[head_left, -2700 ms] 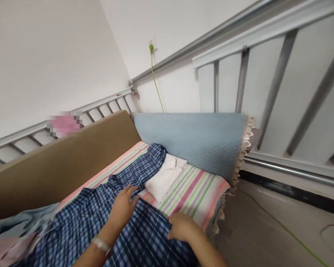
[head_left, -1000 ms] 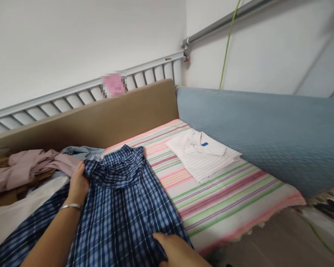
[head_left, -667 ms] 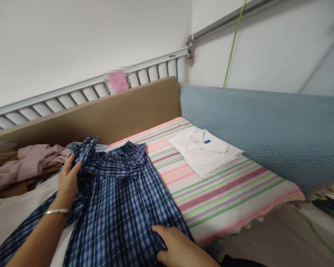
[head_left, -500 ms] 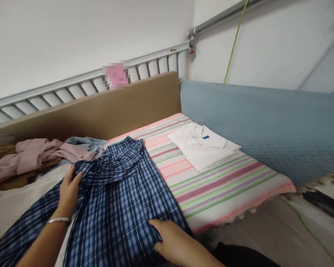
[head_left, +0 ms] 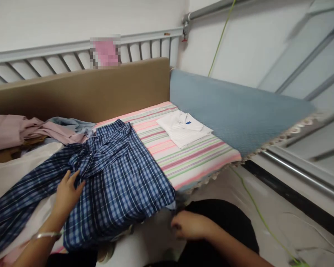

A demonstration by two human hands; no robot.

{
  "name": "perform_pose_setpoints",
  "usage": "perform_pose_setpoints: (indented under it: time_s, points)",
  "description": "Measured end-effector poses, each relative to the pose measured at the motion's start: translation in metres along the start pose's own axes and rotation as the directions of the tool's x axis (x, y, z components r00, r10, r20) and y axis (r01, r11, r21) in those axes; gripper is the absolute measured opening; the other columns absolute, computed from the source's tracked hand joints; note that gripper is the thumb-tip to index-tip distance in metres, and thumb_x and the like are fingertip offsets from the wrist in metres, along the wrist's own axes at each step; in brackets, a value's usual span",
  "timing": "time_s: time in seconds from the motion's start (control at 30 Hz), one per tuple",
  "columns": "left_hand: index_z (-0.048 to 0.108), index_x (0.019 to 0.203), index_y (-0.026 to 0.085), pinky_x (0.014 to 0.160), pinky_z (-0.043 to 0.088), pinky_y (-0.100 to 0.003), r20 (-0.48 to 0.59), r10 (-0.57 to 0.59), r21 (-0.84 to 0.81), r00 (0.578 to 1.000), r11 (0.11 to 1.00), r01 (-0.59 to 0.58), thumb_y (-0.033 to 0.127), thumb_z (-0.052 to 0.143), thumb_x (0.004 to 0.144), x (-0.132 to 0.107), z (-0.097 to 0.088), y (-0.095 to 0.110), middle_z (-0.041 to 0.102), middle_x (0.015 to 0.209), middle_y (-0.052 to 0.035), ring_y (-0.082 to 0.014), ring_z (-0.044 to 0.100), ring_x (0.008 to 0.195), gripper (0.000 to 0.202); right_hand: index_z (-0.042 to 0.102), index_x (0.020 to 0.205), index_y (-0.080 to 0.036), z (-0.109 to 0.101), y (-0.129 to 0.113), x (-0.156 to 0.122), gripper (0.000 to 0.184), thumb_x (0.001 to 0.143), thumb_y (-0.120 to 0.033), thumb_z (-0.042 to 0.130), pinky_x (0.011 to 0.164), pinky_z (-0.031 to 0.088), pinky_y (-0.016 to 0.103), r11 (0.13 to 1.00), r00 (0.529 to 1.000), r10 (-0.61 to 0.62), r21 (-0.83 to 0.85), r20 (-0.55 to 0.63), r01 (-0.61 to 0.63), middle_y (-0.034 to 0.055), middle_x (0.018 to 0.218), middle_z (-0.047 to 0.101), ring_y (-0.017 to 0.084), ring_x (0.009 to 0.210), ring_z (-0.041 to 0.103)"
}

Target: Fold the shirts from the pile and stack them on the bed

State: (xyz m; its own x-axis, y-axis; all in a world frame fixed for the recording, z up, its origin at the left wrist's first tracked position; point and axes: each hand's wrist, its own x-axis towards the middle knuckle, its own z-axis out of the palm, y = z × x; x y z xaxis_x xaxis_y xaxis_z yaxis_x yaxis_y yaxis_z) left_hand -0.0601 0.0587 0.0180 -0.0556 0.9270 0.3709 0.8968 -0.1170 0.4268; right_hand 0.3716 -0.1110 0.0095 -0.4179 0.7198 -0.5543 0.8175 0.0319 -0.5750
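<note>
A blue plaid long-sleeved shirt (head_left: 122, 185) lies spread over the front of the bed, its upper part bunched and one sleeve stretched to the lower left. My left hand (head_left: 68, 191), with a silver bangle at the wrist, rests on the shirt near the sleeve, fingers spread. Just off the shirt's lower right corner is my right hand (head_left: 193, 225), its fingers curled in and slightly blurred; nothing shows in them. Farther back, a folded white striped shirt (head_left: 183, 129) with a blue label lies on the striped bed cover (head_left: 189, 159).
Pink garments (head_left: 25, 131) and a cream cloth (head_left: 19, 167) are heaped at the left. A brown headboard (head_left: 114, 83) and a blue padded side (head_left: 233, 107) border the bed. My dark-clothed knee (head_left: 222, 215) is below. A green cord (head_left: 256, 207) runs along the floor.
My right hand has come off the plaid shirt's hem and curled. My left hand has loosened from the bunched cloth, fingers now spread. The plaid shirt's lower edge looks turned up. The view has shifted.
</note>
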Motion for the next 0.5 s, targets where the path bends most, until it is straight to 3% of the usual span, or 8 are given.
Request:
perform_pose_setpoints:
  time_s: [0.03, 0.1, 0.17, 0.2, 0.37, 0.5]
  points:
    - [0.059, 0.113, 0.02, 0.107, 0.029, -0.053, -0.006, 0.086, -0.03, 0.996, 0.996, -0.086, 0.041, 0.058, 0.07, -0.02, 0.0, 0.005, 0.042, 0.14, -0.0133, -0.0362, 0.039, 0.128, 0.048, 0.073, 0.092, -0.02, -0.002, 0.012, -0.005, 0.023, 0.074, -0.024, 0.06, 0.073, 0.046, 0.027, 0.997, 0.992, 0.075, 0.019, -0.1, -0.074, 0.0045, 0.086, 0.071, 0.021, 0.083, 0.065]
    - [0.058, 0.114, 0.024, 0.107, 0.032, -0.051, 0.019, 0.215, -0.092, 0.977, 0.973, -0.212, 0.039, 0.055, 0.075, -0.06, 0.003, 0.021, 0.044, 0.14, -0.0104, -0.0323, 0.044, 0.125, 0.042, 0.071, 0.094, -0.017, -0.008, 0.03, -0.006, 0.023, 0.079, -0.024, 0.054, 0.076, 0.044, 0.028, 0.973, 0.924, 0.231, 0.074, -0.305, -0.219, 0.0071, 0.091, 0.071, 0.021, 0.088, 0.064]
    - [0.057, 0.117, 0.025, 0.106, 0.035, -0.051, 0.067, 0.306, -0.13, 0.95, 0.946, -0.296, 0.035, 0.052, 0.079, -0.097, 0.013, 0.045, 0.047, 0.137, -0.0106, -0.0301, 0.045, 0.125, 0.039, 0.067, 0.103, -0.014, -0.015, 0.038, 0.003, 0.029, 0.082, -0.027, 0.052, 0.08, 0.043, 0.029, 0.95, 0.842, 0.313, 0.14, -0.439, -0.28, 0.0106, 0.1, 0.069, 0.022, 0.094, 0.062]
    - [0.055, 0.119, 0.026, 0.106, 0.035, -0.051, 0.098, 0.341, -0.146, 0.935, 0.934, -0.325, 0.033, 0.051, 0.081, -0.113, 0.019, 0.058, 0.048, 0.136, -0.0103, -0.029, 0.044, 0.126, 0.039, 0.066, 0.106, -0.012, -0.017, 0.038, 0.01, 0.032, 0.083, -0.029, 0.053, 0.081, 0.042, 0.029, 0.947, 0.825, 0.322, 0.165, -0.464, -0.276, 0.0118, 0.104, 0.068, 0.023, 0.096, 0.061]
    - [0.053, 0.124, 0.027, 0.106, 0.038, -0.049, 0.245, 0.437, -0.237, 0.865, 0.892, -0.384, 0.025, 0.047, 0.085, -0.164, 0.045, 0.12, 0.047, 0.139, -0.0069, -0.0247, 0.038, 0.132, 0.04, 0.071, 0.093, -0.009, -0.009, 0.023, 0.042, 0.028, 0.082, -0.031, 0.056, 0.072, 0.043, 0.025, 0.944, 0.871, 0.322, 0.189, -0.37, -0.269, 0.0093, 0.09, 0.07, 0.019, 0.084, 0.063]
    - [0.056, 0.121, 0.029, 0.104, 0.04, -0.051, 0.284, 0.442, -0.272, 0.851, 0.888, -0.37, 0.023, 0.049, 0.083, -0.182, 0.049, 0.129, 0.048, 0.139, -0.0063, -0.0257, 0.039, 0.131, 0.039, 0.073, 0.073, -0.01, -0.009, 0.018, 0.032, 0.011, 0.069, -0.017, 0.065, 0.065, 0.044, 0.026, 0.941, 0.89, 0.339, 0.106, -0.306, -0.322, 0.0078, 0.068, 0.069, 0.019, 0.07, 0.063]
